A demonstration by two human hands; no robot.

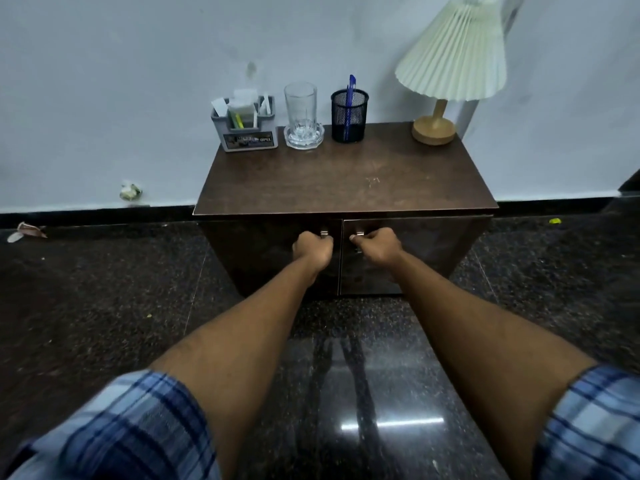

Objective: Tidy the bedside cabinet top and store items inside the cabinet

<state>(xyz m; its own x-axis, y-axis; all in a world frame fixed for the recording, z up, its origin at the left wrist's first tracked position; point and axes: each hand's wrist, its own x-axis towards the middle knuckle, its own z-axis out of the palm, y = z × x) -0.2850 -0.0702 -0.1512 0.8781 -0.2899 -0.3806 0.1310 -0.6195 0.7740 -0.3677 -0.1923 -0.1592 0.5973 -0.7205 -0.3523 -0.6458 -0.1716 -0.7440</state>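
Two hands are reaching out to the front of the cabinet (346,181). The left hand (313,249) is curling its fingers round the left handle (324,233). The right hand (375,247) is curling round the right handle (360,233). Both handles are sitting close together at the middle of the cabinet's front, just under its top edge. The left door (263,258) and the right door (433,258) are looking shut.

I think the doors are about to be pulled open. They look hard and stiff, like wood, and should swing out, so the little metal handles are the right place to hold.

Along the back of the cabinet's top, things are standing in a row. A grey holder (247,131) is at the left corner. Next is a tall glass (300,105) standing in a glass dish (304,136), then a black mesh cup (349,116) with a blue pen (351,95). A lamp (450,53) is at the right corner. The glass looks smooth and easy to break, so I would hold it round its middle.
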